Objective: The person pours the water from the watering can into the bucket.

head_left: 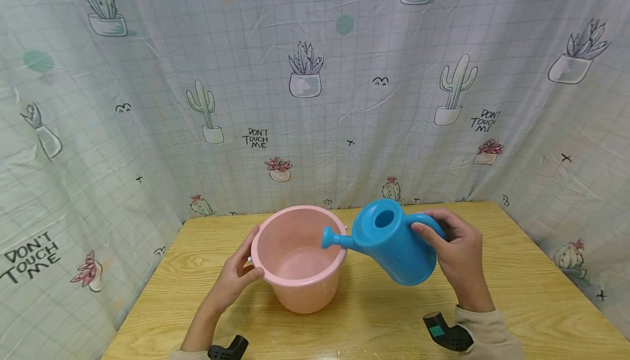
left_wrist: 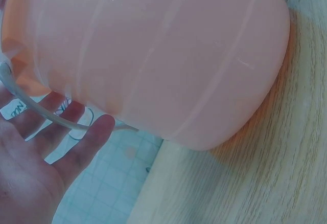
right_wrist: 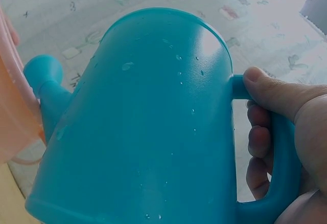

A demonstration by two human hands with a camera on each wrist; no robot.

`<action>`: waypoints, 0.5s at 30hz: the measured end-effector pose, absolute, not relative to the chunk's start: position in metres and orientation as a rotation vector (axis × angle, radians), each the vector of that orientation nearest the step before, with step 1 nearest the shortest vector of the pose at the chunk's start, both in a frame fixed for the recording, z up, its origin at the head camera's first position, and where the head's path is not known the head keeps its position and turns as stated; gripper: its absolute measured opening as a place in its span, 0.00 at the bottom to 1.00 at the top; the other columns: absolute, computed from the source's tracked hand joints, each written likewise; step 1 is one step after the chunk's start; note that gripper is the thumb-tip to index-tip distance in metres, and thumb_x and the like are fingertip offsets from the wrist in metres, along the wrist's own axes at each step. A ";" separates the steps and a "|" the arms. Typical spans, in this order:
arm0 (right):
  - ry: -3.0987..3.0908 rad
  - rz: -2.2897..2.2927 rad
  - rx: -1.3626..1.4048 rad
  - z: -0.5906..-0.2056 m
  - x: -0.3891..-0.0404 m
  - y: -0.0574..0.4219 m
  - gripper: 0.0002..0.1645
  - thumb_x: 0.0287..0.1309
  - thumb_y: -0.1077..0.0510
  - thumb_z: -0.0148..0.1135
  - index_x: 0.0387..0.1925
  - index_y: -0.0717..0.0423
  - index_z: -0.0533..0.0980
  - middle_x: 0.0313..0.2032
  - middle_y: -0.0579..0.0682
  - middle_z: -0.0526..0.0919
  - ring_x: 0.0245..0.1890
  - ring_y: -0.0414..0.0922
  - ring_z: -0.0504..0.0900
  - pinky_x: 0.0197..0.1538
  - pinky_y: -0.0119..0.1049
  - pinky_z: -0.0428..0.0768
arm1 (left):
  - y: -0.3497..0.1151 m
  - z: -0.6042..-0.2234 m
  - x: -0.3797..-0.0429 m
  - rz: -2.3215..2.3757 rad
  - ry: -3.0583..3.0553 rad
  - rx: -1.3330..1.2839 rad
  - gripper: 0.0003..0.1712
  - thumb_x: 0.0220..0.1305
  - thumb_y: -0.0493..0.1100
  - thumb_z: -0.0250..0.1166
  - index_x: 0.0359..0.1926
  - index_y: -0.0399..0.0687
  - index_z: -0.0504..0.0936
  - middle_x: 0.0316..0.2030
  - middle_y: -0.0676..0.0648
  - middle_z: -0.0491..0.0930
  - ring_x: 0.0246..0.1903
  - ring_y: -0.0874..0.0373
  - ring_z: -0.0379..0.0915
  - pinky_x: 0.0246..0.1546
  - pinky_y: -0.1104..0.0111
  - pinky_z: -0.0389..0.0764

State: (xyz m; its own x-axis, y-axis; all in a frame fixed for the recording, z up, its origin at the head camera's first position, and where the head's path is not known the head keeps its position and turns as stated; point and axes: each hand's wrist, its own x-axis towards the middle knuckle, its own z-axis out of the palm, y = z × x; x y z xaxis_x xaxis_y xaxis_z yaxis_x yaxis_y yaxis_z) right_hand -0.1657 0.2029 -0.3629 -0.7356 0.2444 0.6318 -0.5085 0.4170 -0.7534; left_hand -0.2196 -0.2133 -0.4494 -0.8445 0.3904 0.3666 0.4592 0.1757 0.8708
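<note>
A pink bucket (head_left: 305, 294) stands upright on the wooden table. My left hand (head_left: 234, 272) is at its left side, with relaxed fingers touching the wall near the rim. In the left wrist view, the fingers (left_wrist: 84, 152) reach past a thin pale bail handle (left_wrist: 38, 110). On the right, my right hand (head_left: 458, 245) grips the handle of a blue watering can (head_left: 403, 256), fingers wrapped around it and thumb on top. The can is tilted left above the table, its spout head (head_left: 328, 237) over the bucket's right rim. Droplets cling to its side. No stream of water shows.
A light wooden table (head_left: 197, 250) lies under the bucket. Behind and at both sides hangs a pale curtain (head_left: 344, 114) printed with potted cacti and lettering. Both wrists wear a black device (head_left: 448, 334).
</note>
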 end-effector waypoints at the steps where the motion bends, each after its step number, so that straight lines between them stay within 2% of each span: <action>1: -1.975 1.379 0.224 -0.363 -0.166 0.203 0.14 0.53 0.72 0.67 0.43 0.66 0.80 0.36 0.30 0.82 0.37 0.30 0.82 0.45 0.19 0.78 | -0.213 -0.449 -0.220 -1.785 -2.363 -0.849 0.46 0.65 0.36 0.61 0.77 0.56 0.47 0.76 0.43 0.48 0.65 0.66 0.62 0.55 0.72 0.76; 15: -1.977 1.373 0.223 -0.363 -0.166 0.202 0.14 0.53 0.71 0.67 0.44 0.65 0.80 0.36 0.30 0.82 0.37 0.29 0.82 0.46 0.19 0.78 | -0.213 -0.449 -0.220 -1.798 -2.381 -0.807 0.46 0.65 0.36 0.62 0.77 0.60 0.47 0.76 0.47 0.49 0.67 0.65 0.61 0.56 0.71 0.75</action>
